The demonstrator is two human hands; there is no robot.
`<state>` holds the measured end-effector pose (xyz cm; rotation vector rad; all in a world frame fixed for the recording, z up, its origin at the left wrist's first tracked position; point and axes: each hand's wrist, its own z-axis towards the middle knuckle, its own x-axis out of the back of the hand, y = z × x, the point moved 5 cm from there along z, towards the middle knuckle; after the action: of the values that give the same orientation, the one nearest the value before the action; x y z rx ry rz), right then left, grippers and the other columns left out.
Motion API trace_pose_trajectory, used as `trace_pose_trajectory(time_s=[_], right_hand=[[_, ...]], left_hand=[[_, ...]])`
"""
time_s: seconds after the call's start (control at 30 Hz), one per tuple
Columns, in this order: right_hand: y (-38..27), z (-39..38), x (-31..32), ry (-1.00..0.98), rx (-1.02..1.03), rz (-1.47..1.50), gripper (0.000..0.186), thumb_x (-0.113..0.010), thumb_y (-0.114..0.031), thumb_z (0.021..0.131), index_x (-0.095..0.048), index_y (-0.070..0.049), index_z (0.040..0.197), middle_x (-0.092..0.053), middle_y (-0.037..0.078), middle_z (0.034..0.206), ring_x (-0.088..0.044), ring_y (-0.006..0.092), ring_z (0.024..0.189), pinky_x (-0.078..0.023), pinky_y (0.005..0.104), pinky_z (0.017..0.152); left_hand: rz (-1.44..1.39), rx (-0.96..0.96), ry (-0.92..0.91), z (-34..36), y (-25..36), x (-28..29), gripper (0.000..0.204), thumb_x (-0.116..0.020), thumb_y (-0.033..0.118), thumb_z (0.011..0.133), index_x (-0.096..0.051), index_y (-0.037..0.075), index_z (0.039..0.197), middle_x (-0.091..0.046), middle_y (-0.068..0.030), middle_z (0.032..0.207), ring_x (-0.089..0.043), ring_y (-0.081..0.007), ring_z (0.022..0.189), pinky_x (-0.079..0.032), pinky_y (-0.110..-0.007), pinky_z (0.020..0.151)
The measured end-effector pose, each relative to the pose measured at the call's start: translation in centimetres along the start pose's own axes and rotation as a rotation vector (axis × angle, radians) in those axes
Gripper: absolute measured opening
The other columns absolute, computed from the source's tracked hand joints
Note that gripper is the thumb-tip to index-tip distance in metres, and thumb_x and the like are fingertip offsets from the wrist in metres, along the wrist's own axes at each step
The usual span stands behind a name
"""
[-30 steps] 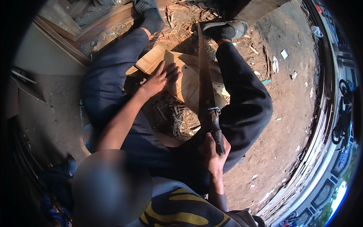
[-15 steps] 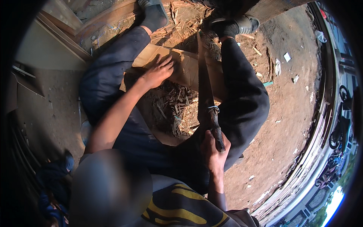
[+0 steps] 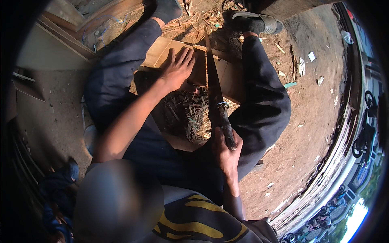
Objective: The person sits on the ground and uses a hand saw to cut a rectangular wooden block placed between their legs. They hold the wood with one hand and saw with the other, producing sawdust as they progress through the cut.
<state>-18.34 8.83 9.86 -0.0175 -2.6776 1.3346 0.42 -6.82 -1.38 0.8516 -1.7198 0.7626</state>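
My right hand (image 3: 227,146) is wrapped round the dark, worn handle of a handsaw (image 3: 214,83). The long blade points away from me, and its toothed edge faces left. It lies across a light brown wooden board (image 3: 156,52) between my lower legs; whether the teeth touch the wood I cannot tell. Left of the blade, my left hand (image 3: 178,69) rests on the board with its fingers spread. Its thumb reaches toward the board's near edge, in shadow.
Wood chips and splinters (image 3: 190,113) cover the ground under and beyond the board. My knees flank the work. Wooden panels (image 3: 60,44) lean at the far left. Paper scraps (image 3: 311,56) litter the dirt on the right. Another person's dark clothing (image 3: 56,186) shows at the lower left.
The saw and my right hand have moved slightly away from me, the blade tilting a little left. My left hand has shifted right along the board, closer to the blade, its fingers more spread.
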Motion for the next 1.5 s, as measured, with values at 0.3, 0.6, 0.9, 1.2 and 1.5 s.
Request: trace_pose_trajectory(time_s=[0.3,0.6,0.9,1.2,1.5], right_hand=[[-0.6,1.5,-2.0,0.024,0.027,-0.009,0.016,-0.058,-0.009,0.089,-0.056,0.002,0.078,-0.049,-0.002,0.064,-0.042,0.0041,0.061,-0.037,0.0245,0.053],[-0.1,-1.5,-1.4,0.052,0.093,-0.056,0.015,-0.058,-0.008,0.088,-0.057,0.004,0.079,-0.050,-0.002,0.064,-0.043,0.0042,0.062,-0.036,0.0234,0.053],[-1.0,-0.1,-2.3,0.047,0.141,-0.055,0.013,-0.058,-0.006,0.086,-0.056,0.003,0.078,-0.048,0.000,0.063,-0.042,0.0057,0.061,-0.038,0.0259,0.054],[-0.9,4.9,-3.4,0.071,0.130,-0.009,0.018,-0.057,-0.009,0.088,-0.054,0.003,0.075,-0.046,0.000,0.061,-0.039,0.0059,0.059,-0.037,0.0263,0.053],[-0.4,-2.0,-2.0,0.069,0.119,-0.036,0.013,-0.058,-0.006,0.087,-0.057,0.002,0.076,-0.052,-0.001,0.063,-0.044,0.0032,0.059,-0.037,0.0220,0.052]], left_hand=[[0.084,0.059,0.174,0.5,-0.6,-2.5,0.070,-0.070,0.022,0.072,-0.045,0.004,0.135,-0.017,-0.0197,0.151,-0.011,-0.0342,0.142,-0.018,-0.064,0.108],[0.129,0.134,0.273,0.7,0.1,-2.8,0.047,-0.062,0.020,0.078,-0.057,0.008,0.123,-0.025,-0.0108,0.151,-0.021,-0.0282,0.140,-0.022,-0.062,0.107],[0.126,0.121,0.227,1.4,0.1,-3.8,0.047,-0.056,0.019,0.082,-0.053,0.008,0.128,-0.028,-0.0104,0.150,-0.021,-0.0276,0.140,-0.023,-0.064,0.105],[0.328,0.083,0.448,1.7,-0.5,-6.0,0.048,-0.056,0.024,0.082,-0.054,0.007,0.126,-0.027,-0.0106,0.149,-0.022,-0.0281,0.139,-0.025,-0.062,0.106],[0.150,0.157,0.319,0.5,-0.3,-3.0,0.054,-0.057,0.016,0.080,-0.048,0.006,0.132,-0.034,-0.0108,0.146,-0.026,-0.0280,0.139,-0.025,-0.064,0.105]])
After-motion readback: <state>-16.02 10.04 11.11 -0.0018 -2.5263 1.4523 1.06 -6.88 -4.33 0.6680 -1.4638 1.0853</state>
